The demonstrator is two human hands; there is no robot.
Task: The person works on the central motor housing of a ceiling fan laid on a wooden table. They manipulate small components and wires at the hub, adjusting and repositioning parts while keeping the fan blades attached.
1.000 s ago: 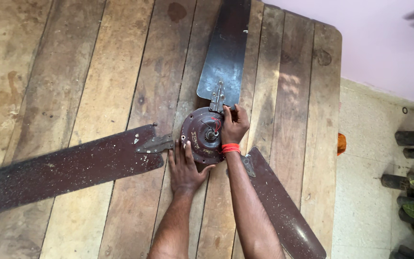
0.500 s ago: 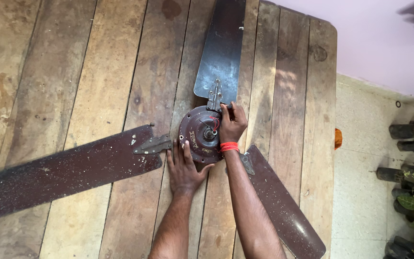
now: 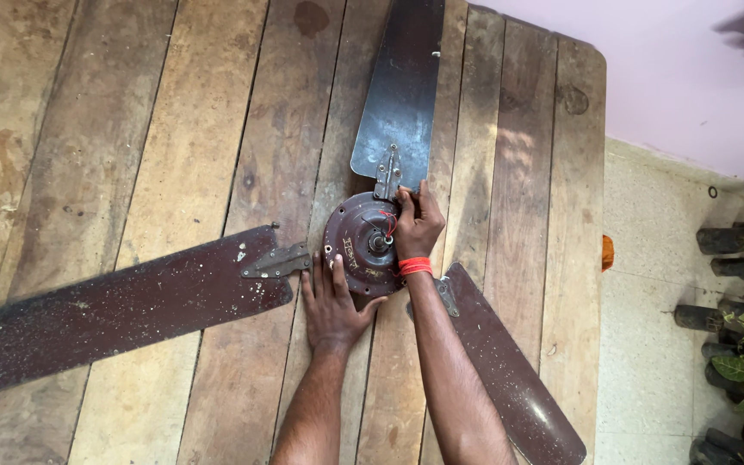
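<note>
Little has moved since half a second ago: our left hand (image 3: pixel 333 301) still lies open, palm flat against the near rim of the ceiling-fan motor hub (image 3: pixel 363 245) on the plank table (image 3: pixel 174 129). Beyond, our right hand (image 3: pixel 418 224) stays curled, apparently pinching something at the blade bracket (image 3: pixel 387 176).

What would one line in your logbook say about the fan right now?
left hand: flat on motor hub | right hand: gripping hub's upper edge by bracket | three blades on wooden table

dusty brown three-bladed ceiling fan (image 3: pixel 363 245) lying flat on wooden planks (image 3: pixel 174 112)
</note>
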